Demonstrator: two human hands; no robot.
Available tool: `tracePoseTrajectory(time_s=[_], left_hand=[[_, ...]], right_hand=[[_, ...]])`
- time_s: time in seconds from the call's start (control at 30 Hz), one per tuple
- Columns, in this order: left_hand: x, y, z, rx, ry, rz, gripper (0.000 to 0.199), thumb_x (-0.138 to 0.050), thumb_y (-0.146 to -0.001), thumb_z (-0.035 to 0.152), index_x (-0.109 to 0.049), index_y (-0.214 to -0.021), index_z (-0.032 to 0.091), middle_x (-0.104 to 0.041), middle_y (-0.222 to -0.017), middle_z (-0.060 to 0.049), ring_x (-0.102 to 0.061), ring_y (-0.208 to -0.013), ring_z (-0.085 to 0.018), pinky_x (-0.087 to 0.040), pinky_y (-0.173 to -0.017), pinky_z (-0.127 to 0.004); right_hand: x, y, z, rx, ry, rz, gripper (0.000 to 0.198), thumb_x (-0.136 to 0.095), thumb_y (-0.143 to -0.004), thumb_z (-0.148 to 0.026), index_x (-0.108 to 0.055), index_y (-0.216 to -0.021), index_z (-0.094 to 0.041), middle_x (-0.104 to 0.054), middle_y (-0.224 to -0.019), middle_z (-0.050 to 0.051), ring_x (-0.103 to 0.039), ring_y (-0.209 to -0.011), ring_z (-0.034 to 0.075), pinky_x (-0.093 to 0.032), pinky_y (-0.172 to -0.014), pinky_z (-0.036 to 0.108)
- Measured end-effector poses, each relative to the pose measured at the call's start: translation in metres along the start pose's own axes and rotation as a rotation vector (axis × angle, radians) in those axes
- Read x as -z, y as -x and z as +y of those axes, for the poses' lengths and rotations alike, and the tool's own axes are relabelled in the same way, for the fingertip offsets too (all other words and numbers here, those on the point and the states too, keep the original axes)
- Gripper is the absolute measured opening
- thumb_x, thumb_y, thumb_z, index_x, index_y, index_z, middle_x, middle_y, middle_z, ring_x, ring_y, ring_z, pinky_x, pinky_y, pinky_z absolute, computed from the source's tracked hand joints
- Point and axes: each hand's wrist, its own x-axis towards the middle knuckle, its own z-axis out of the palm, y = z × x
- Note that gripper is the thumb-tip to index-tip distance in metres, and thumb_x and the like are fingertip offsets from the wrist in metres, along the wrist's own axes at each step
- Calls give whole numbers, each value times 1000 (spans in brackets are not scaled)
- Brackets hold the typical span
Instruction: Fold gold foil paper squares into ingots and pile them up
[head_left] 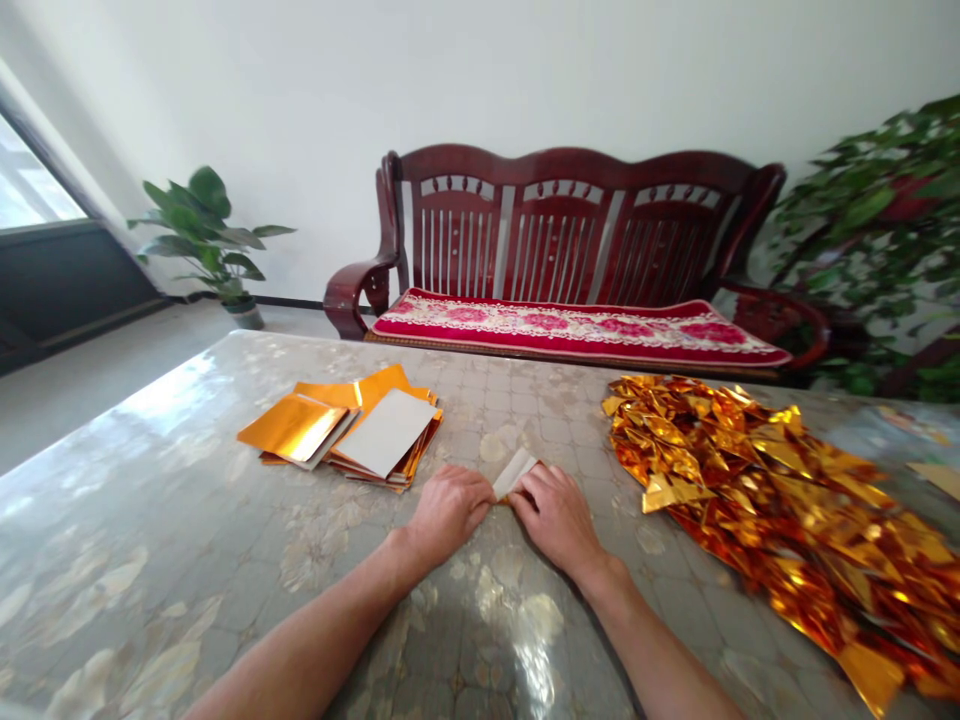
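Observation:
Between both hands, just above or on the table, is a partly folded sheet of foil paper (516,472), its pale backing facing up and a little gold showing below. My left hand (451,508) pinches its left end, fingers curled. At the other end my right hand (553,510) grips it between thumb and fingers. Left of my hands lies a loose stack of gold foil sheets (300,425), with a white-backed sheet (391,430) on top. A large heap of folded gold foil pieces (757,480) spreads to the right.
The table (225,560) has a glossy, flower-patterned cover. Behind it stands a dark red wooden bench (562,225) with a red floral cushion (570,325). Potted plants (210,235) stand on both sides. Clear plastic (892,430) lies at the right edge.

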Motion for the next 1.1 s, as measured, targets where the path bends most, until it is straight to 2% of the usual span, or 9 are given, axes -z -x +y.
tracePoseTrajectory(time_s=[0.27, 0.5, 0.7, 0.87, 0.97, 1.1], left_hand=[[-1, 0, 0, 21, -4, 19, 13, -61, -90, 19, -72, -83, 23, -73, -87, -1, -64, -87, -18, -41, -86, -31], [-8, -2, 7, 121, -61, 49, 8, -69, -86, 26, -69, -80, 21, -71, -84, -2, -63, -85, -19, -40, -82, -33], [-13, -3, 8, 93, -59, 80, 10, -66, -90, 29, -71, -97, 25, -70, -89, -2, -61, -89, -20, -39, -83, -33], [-13, -4, 8, 76, -45, 71, 16, -60, -93, 27, -72, -82, 24, -68, -83, -2, -59, -84, -19, -37, -81, -34], [-12, -5, 9, 75, -51, 77, 19, -58, -94, 26, -71, -81, 23, -68, -82, -2, -59, -83, -19, -37, -82, -34], [-11, -5, 8, 76, -37, 82, 20, -58, -94, 26, -71, -80, 22, -68, -81, -2, -60, -83, -18, -37, -83, -34]], right_hand=[[0, -1, -1, 15, 29, -14, 17, -58, -95, -29, -60, -79, -23, -63, -87, 3, -52, -84, 20, -35, -73, 33], [1, -1, 1, 29, -2, -24, 17, -57, -96, -31, -62, -82, -23, -63, -87, 2, -53, -86, 20, -36, -74, 32], [0, 0, 6, 62, -69, -24, 19, -55, -97, -33, -64, -84, -24, -65, -86, 1, -53, -86, 19, -36, -74, 31], [-2, 0, 9, 70, -132, -29, 17, -58, -96, -33, -66, -83, -25, -66, -87, 1, -54, -85, 19, -38, -76, 32], [-2, 1, 9, 28, -186, -21, 7, -65, -91, -31, -66, -87, -25, -67, -87, 0, -55, -86, 19, -38, -76, 32], [0, 2, 7, 32, -206, -7, 8, -70, -87, -29, -64, -84, -24, -66, -84, 0, -56, -87, 19, -39, -77, 32]])
